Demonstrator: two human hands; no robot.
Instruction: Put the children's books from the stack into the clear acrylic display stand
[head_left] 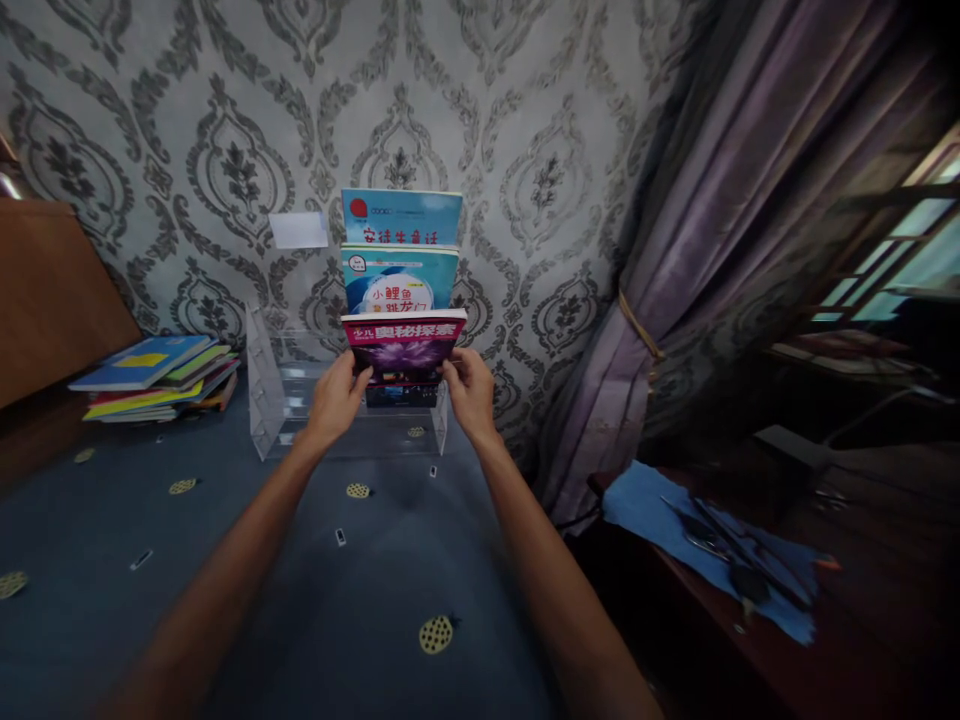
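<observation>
Between my two hands is a magenta and purple book [405,352] with white Chinese lettering, upright at the front of a clear acrylic tiered book rack [270,395]. My left hand [335,398] grips its left edge, thumb on the cover. On the opposite edge, my right hand [471,394] pinches it the same way. Behind it a light blue book [400,275] with a round picture stands in a higher tier. Farther back and higher is another blue book [405,212] with red lettering. The lower part of the magenta book sits within the rack's front area; its exact seating cannot be made out.
A stack of books [161,375] lies left of the rack, beside a brown wooden panel [56,290]. Blue patterned cloth [390,590] covers the table. Rightward are a tied purple curtain [630,330] and a darker table holding a blue cloth [637,500] with tools on it.
</observation>
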